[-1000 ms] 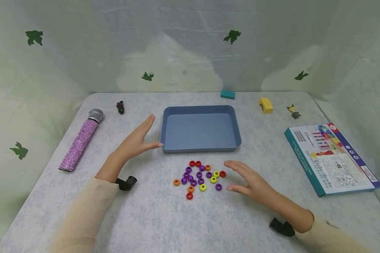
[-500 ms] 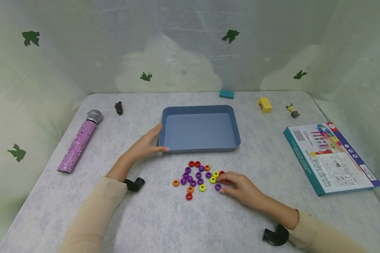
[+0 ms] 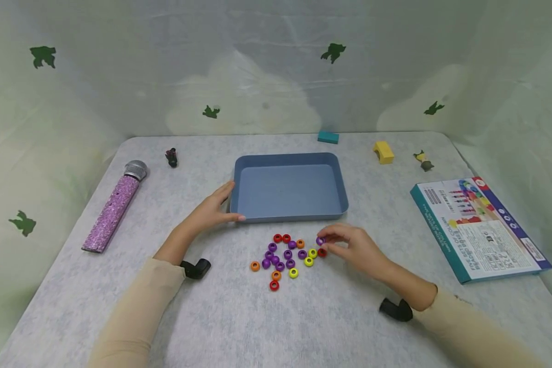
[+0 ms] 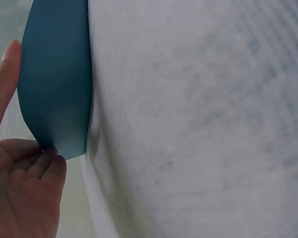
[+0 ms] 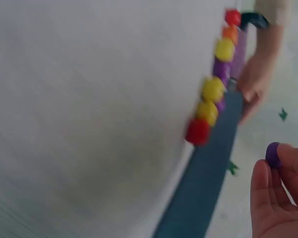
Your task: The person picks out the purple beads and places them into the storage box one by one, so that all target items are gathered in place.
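Note:
My right hand (image 3: 358, 248) pinches a purple bead (image 5: 272, 154) between thumb and fingertips, raised above the table. A red bead (image 3: 322, 253) lies just below those fingers in the head view. To the left, several loose purple, yellow, orange and red beads, such as an orange bead (image 3: 255, 266), are spread in front of the tray. My left hand (image 3: 207, 212) holds the blue-grey tray (image 3: 290, 191) at its near left corner, thumb at the front wall and fingers along the left side. Nothing lies inside the tray.
A glittery pink microphone (image 3: 115, 207) lies on the left, near a small dark figurine (image 3: 171, 157). Behind the tray are a teal block (image 3: 328, 137), a yellow arch block (image 3: 384, 152) and a small yellow-grey figure (image 3: 423, 160). A flat printed box (image 3: 480, 230) lies at right.
My left hand has moved right onto the tray's corner. My right hand has reached down, picked up the rightmost purple bead and raised it toward the tray.

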A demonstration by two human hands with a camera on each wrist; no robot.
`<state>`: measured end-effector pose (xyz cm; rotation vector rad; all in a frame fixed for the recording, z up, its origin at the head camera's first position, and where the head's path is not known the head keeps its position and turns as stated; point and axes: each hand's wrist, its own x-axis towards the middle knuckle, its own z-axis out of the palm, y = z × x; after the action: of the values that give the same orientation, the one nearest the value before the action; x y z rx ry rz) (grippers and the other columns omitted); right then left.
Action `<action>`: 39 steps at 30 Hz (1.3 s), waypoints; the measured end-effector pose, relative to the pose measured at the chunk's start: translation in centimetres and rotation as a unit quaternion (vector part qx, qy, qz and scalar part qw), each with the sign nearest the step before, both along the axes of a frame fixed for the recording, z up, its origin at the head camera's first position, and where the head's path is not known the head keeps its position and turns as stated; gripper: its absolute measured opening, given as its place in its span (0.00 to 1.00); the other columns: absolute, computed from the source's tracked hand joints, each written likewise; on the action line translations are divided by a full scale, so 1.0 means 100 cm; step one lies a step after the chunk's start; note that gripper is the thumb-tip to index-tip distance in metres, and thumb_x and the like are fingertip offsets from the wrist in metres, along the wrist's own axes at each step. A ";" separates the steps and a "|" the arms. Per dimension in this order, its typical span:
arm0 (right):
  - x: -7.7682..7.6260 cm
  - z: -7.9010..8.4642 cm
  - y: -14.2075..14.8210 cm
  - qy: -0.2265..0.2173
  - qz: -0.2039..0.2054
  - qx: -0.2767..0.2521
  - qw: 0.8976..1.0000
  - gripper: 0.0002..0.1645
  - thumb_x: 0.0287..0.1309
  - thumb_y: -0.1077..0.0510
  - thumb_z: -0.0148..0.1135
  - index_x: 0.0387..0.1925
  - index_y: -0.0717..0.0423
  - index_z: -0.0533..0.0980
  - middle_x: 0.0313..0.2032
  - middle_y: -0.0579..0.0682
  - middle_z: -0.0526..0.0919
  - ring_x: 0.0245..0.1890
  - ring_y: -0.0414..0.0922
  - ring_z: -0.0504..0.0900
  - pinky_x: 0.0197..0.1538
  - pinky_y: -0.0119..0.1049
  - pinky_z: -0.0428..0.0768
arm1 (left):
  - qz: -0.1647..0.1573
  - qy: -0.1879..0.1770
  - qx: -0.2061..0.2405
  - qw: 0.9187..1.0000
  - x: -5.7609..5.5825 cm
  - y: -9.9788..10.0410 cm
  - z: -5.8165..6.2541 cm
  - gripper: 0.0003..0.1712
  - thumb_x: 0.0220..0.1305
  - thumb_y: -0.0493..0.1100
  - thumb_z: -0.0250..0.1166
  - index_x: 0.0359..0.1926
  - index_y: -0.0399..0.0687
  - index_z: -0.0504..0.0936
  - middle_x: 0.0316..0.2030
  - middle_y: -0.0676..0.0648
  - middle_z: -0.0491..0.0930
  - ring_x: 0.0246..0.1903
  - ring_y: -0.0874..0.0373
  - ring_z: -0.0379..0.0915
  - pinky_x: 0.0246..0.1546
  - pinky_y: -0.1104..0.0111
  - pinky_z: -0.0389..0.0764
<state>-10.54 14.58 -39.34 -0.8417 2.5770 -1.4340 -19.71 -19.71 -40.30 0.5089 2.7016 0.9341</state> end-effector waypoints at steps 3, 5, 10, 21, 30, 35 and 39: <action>-0.025 0.011 0.003 0.031 -0.016 -0.013 0.999 0.13 0.48 0.59 0.56 0.39 0.54 0.74 0.35 0.44 0.75 0.34 0.38 0.74 0.37 0.29 0.75 | 0.002 -0.002 0.006 1.000 0.000 0.000 0.000 0.59 0.34 0.67 0.60 0.63 0.51 0.39 0.62 0.48 0.37 0.60 0.55 0.33 0.56 0.56 0.50; -0.044 0.013 0.003 0.036 -0.028 -0.019 0.999 0.13 0.49 0.59 0.55 0.39 0.55 0.74 0.35 0.46 0.74 0.34 0.39 0.74 0.36 0.29 0.76 | 0.004 -0.002 0.008 1.000 0.000 0.000 0.000 0.60 0.34 0.67 0.60 0.63 0.50 0.39 0.62 0.49 0.38 0.60 0.55 0.34 0.56 0.56 0.50; -0.087 0.008 -0.005 -0.012 -0.075 -0.017 0.997 0.13 0.48 0.56 0.55 0.38 0.54 0.73 0.34 0.46 0.75 0.34 0.38 0.74 0.35 0.29 0.76 | 0.005 -0.002 0.008 1.000 0.000 0.001 0.000 0.60 0.34 0.67 0.60 0.63 0.50 0.39 0.62 0.49 0.38 0.59 0.56 0.34 0.56 0.56 0.50; -0.128 -0.014 -0.025 -0.101 -0.100 0.031 0.989 0.12 0.47 0.60 0.58 0.37 0.56 0.75 0.35 0.48 0.76 0.34 0.40 0.74 0.36 0.33 0.75 | 0.017 -0.004 0.032 0.999 0.000 0.002 -0.004 0.59 0.34 0.65 0.62 0.63 0.51 0.41 0.62 0.51 0.39 0.59 0.56 0.38 0.57 0.59 0.51; -0.135 -0.020 -0.028 -0.121 -0.098 0.085 0.984 0.09 0.47 0.60 0.58 0.35 0.55 0.75 0.32 0.48 0.76 0.33 0.42 0.72 0.37 0.35 0.72 | 0.027 -0.020 0.080 0.996 0.003 0.002 -0.005 0.58 0.34 0.62 0.64 0.63 0.48 0.42 0.61 0.50 0.40 0.59 0.57 0.41 0.57 0.65 0.52; -0.129 -0.015 -0.028 -0.101 -0.086 0.070 0.989 0.16 0.47 0.57 0.57 0.41 0.56 0.72 0.39 0.49 0.74 0.38 0.41 0.71 0.41 0.34 0.72 | 0.028 -0.025 0.084 0.996 0.002 0.002 -0.005 0.58 0.34 0.61 0.64 0.63 0.48 0.42 0.61 0.49 0.40 0.59 0.56 0.41 0.57 0.65 0.52; -0.112 -0.002 -0.028 -0.061 -0.050 0.014 0.997 0.20 0.47 0.54 0.57 0.44 0.54 0.70 0.44 0.51 0.72 0.43 0.44 0.70 0.44 0.34 0.72 | 0.028 -0.028 0.087 0.995 0.002 0.002 -0.005 0.58 0.35 0.60 0.64 0.63 0.48 0.42 0.61 0.49 0.40 0.59 0.56 0.41 0.57 0.65 0.52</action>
<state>-21.73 11.75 -39.58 -0.6112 2.5744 -1.4215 -19.48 -19.47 -40.80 0.4354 2.6092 1.1882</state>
